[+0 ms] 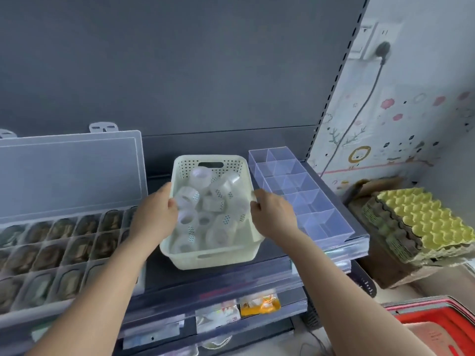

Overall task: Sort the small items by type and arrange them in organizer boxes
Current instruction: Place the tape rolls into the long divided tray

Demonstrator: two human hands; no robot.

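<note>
Grey shelf (159, 276) | cream basket (210, 260) of tape rolls (205, 204) between the hands | left hand (154, 211) and right hand (275, 211) each curl over a side rim | likely light, stiff plastic; rolls loose, keep level | divided box (308, 201) just beyond right grip

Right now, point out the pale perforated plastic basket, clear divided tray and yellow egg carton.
pale perforated plastic basket (231, 258): head view, front wall.
clear divided tray (326, 224): head view, nearest compartment.
yellow egg carton (424, 219): head view, top surface.
</note>
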